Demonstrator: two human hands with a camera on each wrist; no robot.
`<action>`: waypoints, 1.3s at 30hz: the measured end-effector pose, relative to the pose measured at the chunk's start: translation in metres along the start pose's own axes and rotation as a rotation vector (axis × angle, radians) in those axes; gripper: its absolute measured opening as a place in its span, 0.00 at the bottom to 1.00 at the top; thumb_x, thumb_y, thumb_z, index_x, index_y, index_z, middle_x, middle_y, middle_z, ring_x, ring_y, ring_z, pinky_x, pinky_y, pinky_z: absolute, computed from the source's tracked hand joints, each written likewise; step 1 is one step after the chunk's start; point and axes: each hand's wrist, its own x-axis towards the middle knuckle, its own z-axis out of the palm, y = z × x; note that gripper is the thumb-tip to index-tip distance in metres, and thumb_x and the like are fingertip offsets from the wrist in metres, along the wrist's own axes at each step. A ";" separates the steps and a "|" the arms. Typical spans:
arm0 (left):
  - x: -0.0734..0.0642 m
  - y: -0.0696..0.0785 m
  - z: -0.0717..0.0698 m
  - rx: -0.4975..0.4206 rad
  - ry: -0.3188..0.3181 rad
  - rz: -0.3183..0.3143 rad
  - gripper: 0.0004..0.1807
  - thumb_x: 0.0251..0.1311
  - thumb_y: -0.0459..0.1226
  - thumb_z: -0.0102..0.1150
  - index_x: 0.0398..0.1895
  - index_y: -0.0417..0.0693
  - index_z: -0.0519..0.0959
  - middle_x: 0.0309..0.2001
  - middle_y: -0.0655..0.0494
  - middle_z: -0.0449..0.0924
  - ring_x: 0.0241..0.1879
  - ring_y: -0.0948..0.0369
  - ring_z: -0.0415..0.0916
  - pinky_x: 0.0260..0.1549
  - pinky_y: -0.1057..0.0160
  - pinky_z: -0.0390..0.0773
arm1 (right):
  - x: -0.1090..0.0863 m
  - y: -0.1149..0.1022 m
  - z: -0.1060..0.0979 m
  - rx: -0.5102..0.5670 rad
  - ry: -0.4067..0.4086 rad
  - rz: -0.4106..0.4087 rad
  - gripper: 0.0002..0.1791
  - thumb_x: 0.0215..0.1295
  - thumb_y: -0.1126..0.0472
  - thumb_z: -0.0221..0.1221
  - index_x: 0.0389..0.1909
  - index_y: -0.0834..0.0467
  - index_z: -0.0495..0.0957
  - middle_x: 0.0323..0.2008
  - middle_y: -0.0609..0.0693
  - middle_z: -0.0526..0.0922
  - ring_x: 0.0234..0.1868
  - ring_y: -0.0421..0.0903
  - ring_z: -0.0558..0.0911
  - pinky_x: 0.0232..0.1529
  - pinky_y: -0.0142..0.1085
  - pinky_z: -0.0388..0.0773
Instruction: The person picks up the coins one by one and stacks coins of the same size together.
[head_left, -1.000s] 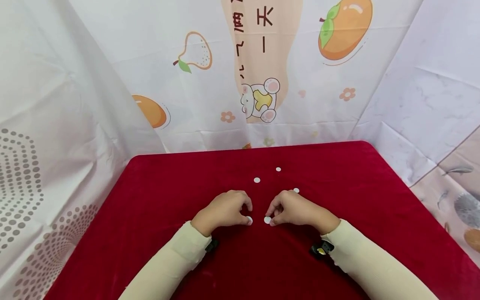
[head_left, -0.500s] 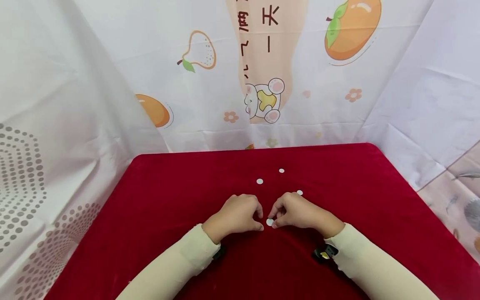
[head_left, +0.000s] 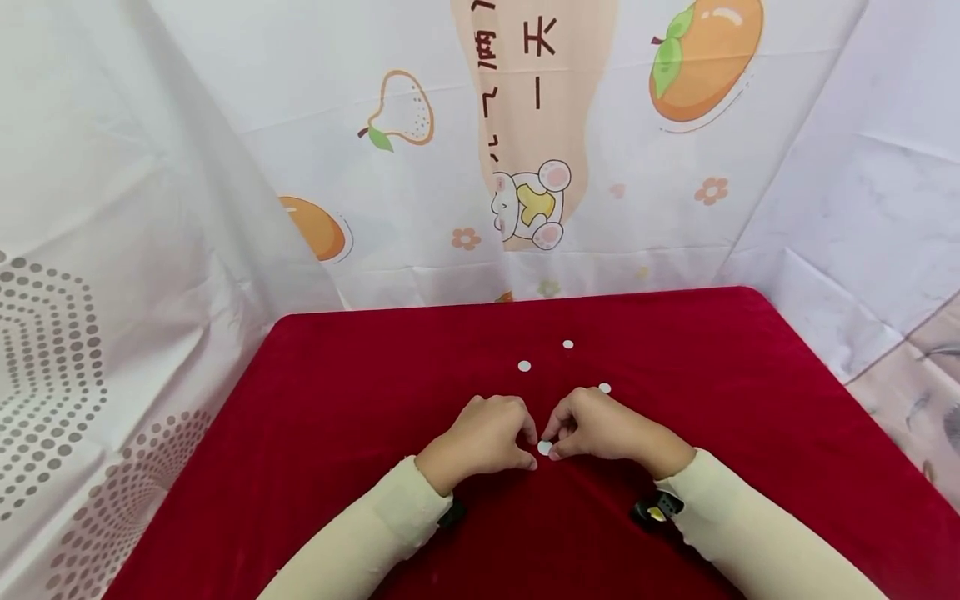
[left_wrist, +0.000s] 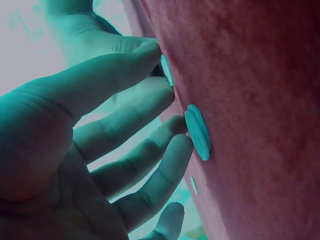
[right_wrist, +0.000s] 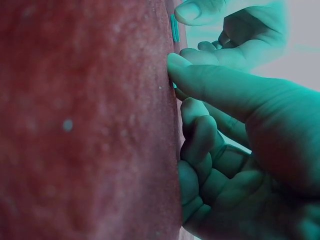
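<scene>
My right hand [head_left: 606,427] pinches a small flat white disc [head_left: 545,447] between thumb and index finger, low at the red cloth [head_left: 390,367]. Facing it, my left hand [head_left: 486,440] hovers with thumb and index finger curved apart. In the left wrist view, two overlapping discs [left_wrist: 198,132] lie by the left middle and ring fingertips; the hand covers them in the head view. The right wrist view shows this pair [right_wrist: 174,27] edge-on beside the left thumb. The right thumb [right_wrist: 200,80] mostly hides its own disc there.
Farther back on the cloth lie separate white discs: one left of centre [head_left: 524,366], one at the back [head_left: 567,344] and one behind the right hand [head_left: 605,388]. A printed white curtain [head_left: 420,183] stands behind the table's far edge.
My left hand has moved right, closer to the right hand, and the disc at its fingertips has gone out of sight beneath it. The right hand keeps its pinch nearly in place.
</scene>
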 end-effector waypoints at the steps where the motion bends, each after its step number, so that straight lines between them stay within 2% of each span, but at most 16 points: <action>1: -0.001 -0.001 0.000 -0.007 0.004 -0.003 0.09 0.51 0.49 0.81 0.33 0.64 0.89 0.36 0.71 0.82 0.34 0.71 0.75 0.39 0.58 0.71 | 0.001 0.000 0.000 -0.007 0.000 0.003 0.07 0.55 0.61 0.77 0.34 0.49 0.91 0.21 0.39 0.84 0.22 0.35 0.78 0.27 0.30 0.77; 10: 0.001 0.000 0.003 -0.050 0.014 0.003 0.08 0.51 0.48 0.81 0.32 0.62 0.89 0.37 0.70 0.80 0.38 0.68 0.76 0.41 0.57 0.73 | 0.001 0.002 0.000 -0.023 0.004 0.016 0.07 0.54 0.59 0.77 0.33 0.46 0.91 0.21 0.37 0.84 0.22 0.36 0.79 0.26 0.30 0.77; 22: 0.002 0.002 0.006 -0.004 0.029 -0.017 0.08 0.51 0.49 0.81 0.30 0.64 0.89 0.36 0.70 0.79 0.35 0.68 0.74 0.37 0.58 0.68 | 0.000 -0.001 0.000 0.027 -0.005 0.001 0.06 0.54 0.62 0.77 0.32 0.50 0.90 0.21 0.41 0.85 0.22 0.36 0.79 0.26 0.29 0.77; 39: 0.002 0.001 0.005 0.015 0.041 -0.015 0.08 0.52 0.50 0.80 0.31 0.64 0.89 0.36 0.70 0.80 0.35 0.68 0.75 0.36 0.59 0.68 | -0.001 0.001 0.002 0.018 0.011 -0.013 0.07 0.54 0.62 0.78 0.31 0.49 0.90 0.21 0.41 0.84 0.22 0.36 0.79 0.26 0.29 0.76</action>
